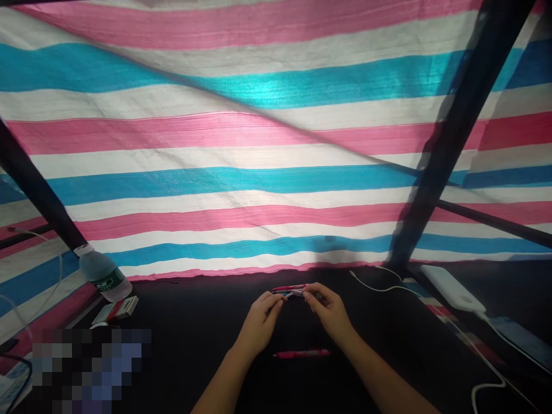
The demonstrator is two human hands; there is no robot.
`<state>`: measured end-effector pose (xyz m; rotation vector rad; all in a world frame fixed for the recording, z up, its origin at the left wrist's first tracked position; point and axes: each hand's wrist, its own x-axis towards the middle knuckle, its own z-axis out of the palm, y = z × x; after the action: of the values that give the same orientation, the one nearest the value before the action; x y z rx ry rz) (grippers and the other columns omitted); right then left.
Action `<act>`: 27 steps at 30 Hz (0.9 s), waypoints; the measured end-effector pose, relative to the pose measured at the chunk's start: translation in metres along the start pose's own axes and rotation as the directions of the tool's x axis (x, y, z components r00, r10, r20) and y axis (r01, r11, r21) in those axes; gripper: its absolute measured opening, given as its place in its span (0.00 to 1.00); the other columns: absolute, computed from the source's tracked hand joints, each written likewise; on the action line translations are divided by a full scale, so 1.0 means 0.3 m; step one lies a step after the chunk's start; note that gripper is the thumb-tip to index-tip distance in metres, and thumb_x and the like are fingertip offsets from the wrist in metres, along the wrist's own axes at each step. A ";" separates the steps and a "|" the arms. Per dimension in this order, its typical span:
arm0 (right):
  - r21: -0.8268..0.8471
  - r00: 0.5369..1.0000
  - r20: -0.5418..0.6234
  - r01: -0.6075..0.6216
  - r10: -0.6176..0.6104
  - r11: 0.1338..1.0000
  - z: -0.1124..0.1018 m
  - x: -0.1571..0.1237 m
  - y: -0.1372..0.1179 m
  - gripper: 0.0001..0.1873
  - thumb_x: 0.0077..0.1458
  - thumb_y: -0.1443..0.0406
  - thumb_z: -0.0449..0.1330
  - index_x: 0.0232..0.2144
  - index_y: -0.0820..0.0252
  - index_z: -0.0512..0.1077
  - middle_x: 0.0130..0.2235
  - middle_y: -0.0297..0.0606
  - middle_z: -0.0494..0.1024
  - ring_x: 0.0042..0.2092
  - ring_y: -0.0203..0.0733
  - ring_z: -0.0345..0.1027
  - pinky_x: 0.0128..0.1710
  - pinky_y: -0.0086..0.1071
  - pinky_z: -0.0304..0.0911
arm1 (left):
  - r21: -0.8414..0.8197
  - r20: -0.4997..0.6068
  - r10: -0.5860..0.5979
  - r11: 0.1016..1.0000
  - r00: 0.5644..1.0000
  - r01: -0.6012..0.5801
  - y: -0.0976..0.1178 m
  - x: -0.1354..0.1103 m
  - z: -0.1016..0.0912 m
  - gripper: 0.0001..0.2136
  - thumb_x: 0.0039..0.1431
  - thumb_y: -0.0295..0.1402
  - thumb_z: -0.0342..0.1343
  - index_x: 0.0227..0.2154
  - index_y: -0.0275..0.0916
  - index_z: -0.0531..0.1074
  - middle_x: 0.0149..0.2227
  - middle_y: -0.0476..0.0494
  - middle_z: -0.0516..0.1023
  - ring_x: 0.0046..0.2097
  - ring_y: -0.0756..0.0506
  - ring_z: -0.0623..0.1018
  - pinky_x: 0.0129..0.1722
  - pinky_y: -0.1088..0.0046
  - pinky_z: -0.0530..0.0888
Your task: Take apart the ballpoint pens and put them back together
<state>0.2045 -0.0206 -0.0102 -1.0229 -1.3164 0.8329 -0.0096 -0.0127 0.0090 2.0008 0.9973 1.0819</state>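
Observation:
Both my hands meet over a dark table [194, 333]. My left hand [260, 319] is closed in a pinch on one end of a small bundle of pens [290, 290], pink and dark ones lying level. My right hand [328, 310] pinches the other end of the same bundle. The two hands almost touch. Another pink pen [302, 353] lies flat on the table between my forearms, closer to me than the hands.
A striped pink, blue and white tarp [259, 172] hangs behind the table. A plastic water bottle [103, 276] and a small box [116, 310] sit at the left. A white power bank [452, 287] with white cables [375, 286] lies at the right. Dark poles [457, 132] cross the sides.

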 end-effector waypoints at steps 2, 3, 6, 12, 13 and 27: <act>-0.022 0.999 -0.023 0.027 -0.027 0.999 -0.003 0.001 -0.004 0.15 0.59 0.52 0.65 0.35 0.58 0.78 0.31 0.36 0.76 0.30 0.40 0.66 0.29 0.32 0.61 | 0.008 -0.001 -0.005 1.000 1.000 0.005 -0.001 0.000 0.000 0.14 0.72 0.37 0.50 0.51 0.46 0.79 0.41 0.42 0.78 0.43 0.42 0.77 0.45 0.68 0.71; -0.033 0.999 -0.018 0.041 -0.042 0.999 -0.005 0.002 -0.008 0.14 0.59 0.53 0.65 0.34 0.58 0.78 0.32 0.37 0.76 0.31 0.41 0.67 0.30 0.32 0.62 | 0.011 -0.001 -0.003 1.000 1.000 0.003 -0.001 0.000 -0.001 0.14 0.72 0.37 0.50 0.51 0.46 0.79 0.41 0.42 0.78 0.43 0.42 0.77 0.45 0.68 0.71; -0.072 0.995 0.042 0.091 -0.088 0.993 -0.006 0.001 -0.023 0.12 0.60 0.55 0.65 0.33 0.57 0.78 0.33 0.37 0.77 0.35 0.43 0.69 0.34 0.32 0.63 | 0.039 0.012 0.016 0.999 1.000 -0.017 -0.005 -0.003 -0.001 0.14 0.72 0.36 0.49 0.52 0.46 0.79 0.41 0.42 0.77 0.44 0.42 0.76 0.46 0.68 0.71; -0.140 0.987 0.106 0.136 -0.122 0.981 -0.010 0.001 -0.023 0.10 0.60 0.57 0.65 0.32 0.57 0.79 0.32 0.37 0.77 0.34 0.43 0.70 0.34 0.33 0.63 | 0.240 0.043 0.102 0.965 0.994 -0.109 -0.036 -0.009 -0.005 0.14 0.71 0.33 0.50 0.50 0.47 0.79 0.40 0.41 0.76 0.43 0.41 0.75 0.44 0.67 0.71; -0.156 0.983 0.135 0.144 -0.124 0.977 -0.010 0.001 -0.020 0.10 0.60 0.57 0.65 0.32 0.56 0.79 0.32 0.37 0.77 0.34 0.43 0.70 0.34 0.33 0.63 | 0.272 0.047 0.124 0.953 0.991 -0.132 -0.042 -0.009 -0.007 0.13 0.70 0.32 0.51 0.49 0.47 0.79 0.40 0.41 0.76 0.42 0.41 0.75 0.43 0.67 0.71; -0.198 0.967 0.113 0.246 -0.227 0.949 -0.007 0.004 0.014 0.05 0.58 0.60 0.68 0.35 0.54 0.80 0.37 0.38 0.80 0.37 0.44 0.73 0.34 0.33 0.66 | -0.214 -0.175 -0.052 0.977 0.983 0.013 -0.044 0.010 -0.010 0.03 0.58 0.32 0.65 0.34 0.41 0.80 0.38 0.44 0.79 0.40 0.44 0.79 0.41 0.70 0.74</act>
<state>0.2068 -0.0182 -0.0136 -0.9748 -1.5947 0.5704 -0.0153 -0.0030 0.0009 1.7335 0.9575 1.3115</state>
